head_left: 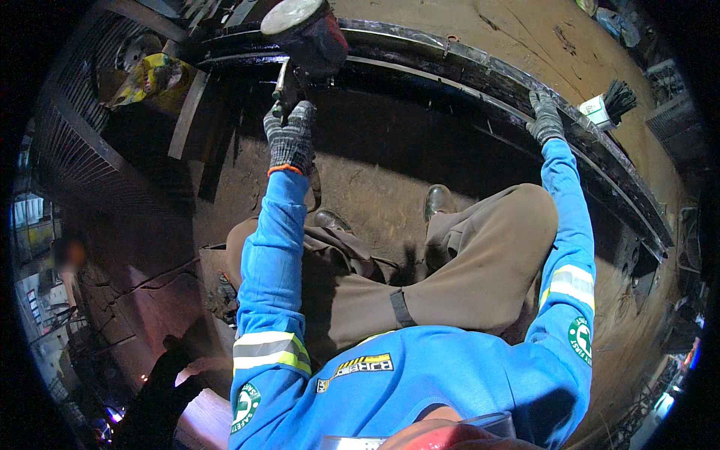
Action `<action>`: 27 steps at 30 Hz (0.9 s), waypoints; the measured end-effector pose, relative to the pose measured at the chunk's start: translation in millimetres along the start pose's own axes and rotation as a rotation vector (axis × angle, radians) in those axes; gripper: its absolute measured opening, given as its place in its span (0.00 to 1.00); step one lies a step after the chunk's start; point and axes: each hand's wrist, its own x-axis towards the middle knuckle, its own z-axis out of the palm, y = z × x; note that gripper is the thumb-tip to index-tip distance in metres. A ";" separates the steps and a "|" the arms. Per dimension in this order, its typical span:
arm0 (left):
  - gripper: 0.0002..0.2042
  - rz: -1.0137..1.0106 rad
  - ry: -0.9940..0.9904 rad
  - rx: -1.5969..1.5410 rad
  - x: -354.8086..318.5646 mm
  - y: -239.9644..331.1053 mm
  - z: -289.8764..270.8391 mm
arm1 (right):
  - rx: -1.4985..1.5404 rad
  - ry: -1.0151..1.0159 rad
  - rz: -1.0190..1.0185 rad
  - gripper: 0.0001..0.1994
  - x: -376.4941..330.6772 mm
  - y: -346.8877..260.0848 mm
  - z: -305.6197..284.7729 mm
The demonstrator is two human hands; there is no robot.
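My left hand (289,139), in a grey knit glove with an orange cuff, is closed around the dark handle of a tool (278,94) with a pale upper edge; its exact kind is unclear. Just beyond that hand is a black-and-red rounded object (319,45) with a round grey top. Whether the tool joins it, I cannot tell. Fingers stretched forward, my gloved right hand (546,118) lies on a long dark steel beam (472,75) that curves across the far side of the view. A white packet of dark thin rods (598,112) is close to this hand, past the beam.
A metal grating (82,142) stands at the left, near a yellow crumpled bag (154,79) and an upright flat bar (187,116). Behind at lower left, another person's arm (206,367) shows near a bright glow. My boots (439,201) are on the brown floor.
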 end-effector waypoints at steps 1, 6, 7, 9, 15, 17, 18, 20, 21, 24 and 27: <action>0.17 -0.023 -0.002 -0.058 2.4 9.7 5.6 | -0.001 -0.014 0.000 0.45 -3.4 2.0 1.6; 0.13 0.032 0.118 -0.092 35.6 -17.1 9.4 | 0.049 -0.025 -0.080 0.46 0.5 16.9 -10.4; 0.14 0.090 0.140 -0.070 46.2 -34.4 8.2 | 0.153 -0.037 -0.131 0.45 -3.6 11.8 -21.4; 0.16 0.206 0.194 -0.013 66.6 -67.8 0.0 | 0.359 -0.063 -0.249 0.43 -28.7 -21.8 -73.6; 0.12 0.184 0.170 0.323 24.7 9.3 27.8 | 0.605 0.075 -0.957 0.32 -157.2 -147.9 -150.9; 0.13 0.198 0.044 0.295 26.5 -5.0 46.4 | 0.673 -0.069 -1.119 0.29 -179.0 -190.2 -125.8; 0.13 0.207 0.010 0.361 19.7 -4.8 60.6 | 0.538 -0.173 -1.109 0.29 -191.9 -207.9 -122.5; 0.13 0.205 -0.057 0.465 5.8 1.1 72.2 | 0.476 -0.239 -1.087 0.26 -207.4 -235.9 -98.9; 0.13 0.189 -0.111 0.475 -3.4 9.2 79.7 | 0.397 -0.320 -1.056 0.25 -208.7 -243.1 -96.1; 0.13 0.057 -0.257 0.439 -14.0 3.9 86.6 | 0.223 -0.478 -1.030 0.24 -208.5 -260.0 -74.5; 0.12 0.276 -0.423 0.445 -37.3 30.5 84.0 | 0.172 -0.465 -1.041 0.24 -205.3 -260.8 -35.2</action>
